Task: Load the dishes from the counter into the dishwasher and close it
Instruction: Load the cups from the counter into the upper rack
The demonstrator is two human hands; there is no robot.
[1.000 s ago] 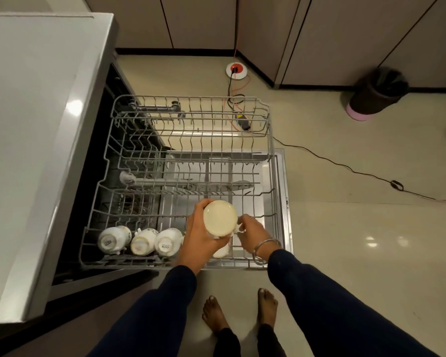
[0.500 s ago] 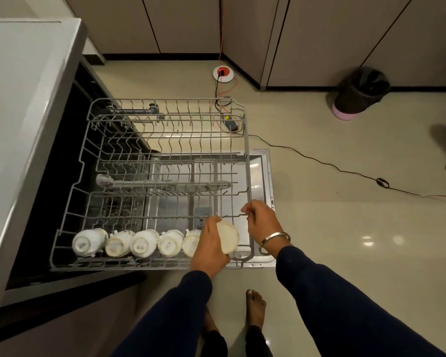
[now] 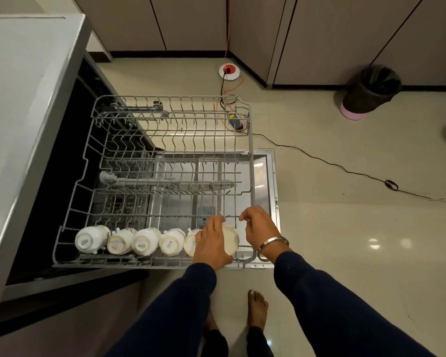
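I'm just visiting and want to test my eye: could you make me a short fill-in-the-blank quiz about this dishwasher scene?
1. The left hand holds a white ____ in the rack.
2. The cups in the row lie with their ____ toward the camera.
3. The right hand wears a metal ____.
4. The bin stands on the ____.

Missing words: cup; bottoms; bangle; floor

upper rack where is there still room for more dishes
The upper rack is bare across its whole middle and far tine rows, from the cups to the far rim. Only the near edge is crowded: five cups lie in a row, and the left hand grips a sixth cup at the right end.
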